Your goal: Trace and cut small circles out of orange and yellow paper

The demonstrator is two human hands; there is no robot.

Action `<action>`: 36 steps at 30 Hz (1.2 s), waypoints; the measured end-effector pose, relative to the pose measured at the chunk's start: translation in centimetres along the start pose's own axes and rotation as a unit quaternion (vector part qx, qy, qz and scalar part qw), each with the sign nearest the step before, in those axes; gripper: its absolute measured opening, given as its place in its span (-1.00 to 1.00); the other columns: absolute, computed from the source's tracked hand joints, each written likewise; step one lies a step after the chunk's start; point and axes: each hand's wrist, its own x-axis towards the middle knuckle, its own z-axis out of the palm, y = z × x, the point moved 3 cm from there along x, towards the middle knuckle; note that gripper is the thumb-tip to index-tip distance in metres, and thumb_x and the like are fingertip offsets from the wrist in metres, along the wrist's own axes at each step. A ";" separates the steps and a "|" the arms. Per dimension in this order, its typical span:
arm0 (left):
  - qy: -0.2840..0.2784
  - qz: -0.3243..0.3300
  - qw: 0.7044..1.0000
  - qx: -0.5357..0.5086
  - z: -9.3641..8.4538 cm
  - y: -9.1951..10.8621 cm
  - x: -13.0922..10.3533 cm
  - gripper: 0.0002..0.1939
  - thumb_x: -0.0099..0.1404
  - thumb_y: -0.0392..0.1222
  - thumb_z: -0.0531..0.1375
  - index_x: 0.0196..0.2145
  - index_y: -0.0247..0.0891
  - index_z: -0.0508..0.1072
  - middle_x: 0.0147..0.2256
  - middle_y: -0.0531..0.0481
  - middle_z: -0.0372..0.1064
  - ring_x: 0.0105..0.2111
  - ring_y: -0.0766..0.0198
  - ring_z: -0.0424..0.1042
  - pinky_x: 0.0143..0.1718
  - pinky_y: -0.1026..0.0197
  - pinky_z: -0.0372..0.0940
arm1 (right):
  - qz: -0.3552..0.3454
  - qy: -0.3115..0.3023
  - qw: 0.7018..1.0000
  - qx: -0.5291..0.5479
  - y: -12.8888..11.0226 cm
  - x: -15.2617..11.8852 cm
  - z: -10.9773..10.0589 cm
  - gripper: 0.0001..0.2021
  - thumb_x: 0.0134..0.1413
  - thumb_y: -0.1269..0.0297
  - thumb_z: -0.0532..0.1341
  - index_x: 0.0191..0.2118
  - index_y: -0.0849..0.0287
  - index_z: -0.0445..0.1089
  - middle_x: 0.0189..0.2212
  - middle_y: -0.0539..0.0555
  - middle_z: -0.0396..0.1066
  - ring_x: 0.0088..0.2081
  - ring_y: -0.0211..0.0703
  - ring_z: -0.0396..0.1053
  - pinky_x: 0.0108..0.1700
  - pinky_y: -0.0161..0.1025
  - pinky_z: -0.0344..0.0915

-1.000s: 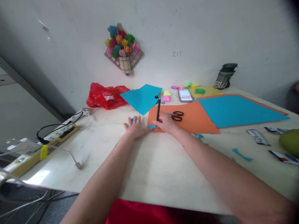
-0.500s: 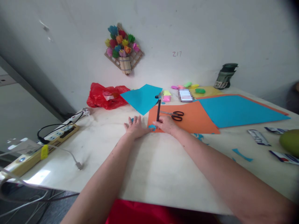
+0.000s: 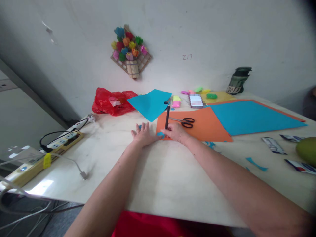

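Note:
My right hand grips a dark pen, held nearly upright over the lower left corner of an orange sheet of paper. Under its tip lies a small blue paper cutout, partly covered by my fingers. My left hand rests flat with fingers spread on the table, its thumb reaching to the cutout. Another bit of blue paper shows just behind the left fingers. Black-handled scissors lie on the orange sheet, beyond my right hand.
A folded blue sheet stands behind my hands, beside a red plastic bag. Large blue paper lies at right, with blue scraps in front. A phone, clay packets, a bottle and a power strip surround the work.
The pen in my right hand has shifted very slightly, with its top tilting a little to the left. My left hand stays in place.

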 end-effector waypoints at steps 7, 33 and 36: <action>0.000 -0.001 1.000 0.005 0.0 0.0 0.0 0.11 -0.14 0.46 -0.03 0.25 -0.16 -0.27 0.26 -0.03 -0.43 0.20 -0.12 -0.59 0.09 -0.31 -0.38 | -0.012 0.001 1.000 0.002 -0.1 -0.1 -0.1 -0.76 -0.14 0.16 0.22 -0.62 0.20 0.38 -0.68 0.00 0.33 -0.57 -0.27 0.27 -0.48 -0.32 0.16; 0.009 -0.003 1.000 0.014 0.1 0.0 0.1 0.01 -0.05 0.40 -0.03 0.24 -0.15 -0.24 0.26 -0.05 -0.40 0.21 -0.12 -0.57 0.09 -0.32 -0.37 | -0.008 0.016 0.991 0.132 0.6 0.2 0.5 -0.76 -0.13 0.11 0.22 -0.53 0.19 0.44 -0.62 0.02 0.42 -0.55 -0.24 0.34 -0.48 -0.30 0.26; 0.009 0.000 1.000 0.012 0.2 0.0 0.1 0.01 -0.05 0.40 -0.04 0.24 -0.15 -0.24 0.26 -0.05 -0.40 0.21 -0.12 -0.58 0.09 -0.31 -0.37 | -0.003 0.002 0.992 0.124 0.8 0.3 0.5 -0.75 -0.11 0.09 0.21 -0.53 0.19 0.45 -0.60 0.04 0.43 -0.54 -0.24 0.35 -0.47 -0.30 0.27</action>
